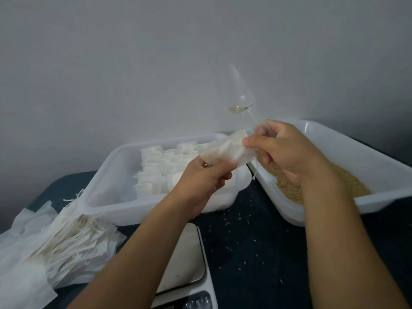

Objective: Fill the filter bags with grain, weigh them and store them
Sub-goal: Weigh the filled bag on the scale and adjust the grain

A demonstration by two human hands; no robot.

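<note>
A white filter bag (225,152) hangs in the air between both hands, above the gap between two trays. My left hand (205,177) grips its lower left end. My right hand (283,148) pinches its upper right edge with thumb and fingers and also holds the stem of a clear scoop (236,85) that points up; a few grains lie in its bowl. A drawstring dangles from the bag. The white tray (379,175) on the right holds brown grain (287,186). The left white tray (107,175) holds several filled bags (160,170).
A pile of empty filter bags (51,244) lies at the left on the dark blue table. A white scale (187,264) sits at the front centre, partly under my left forearm. Loose grains are scattered on the table (252,237). A grey wall rises behind.
</note>
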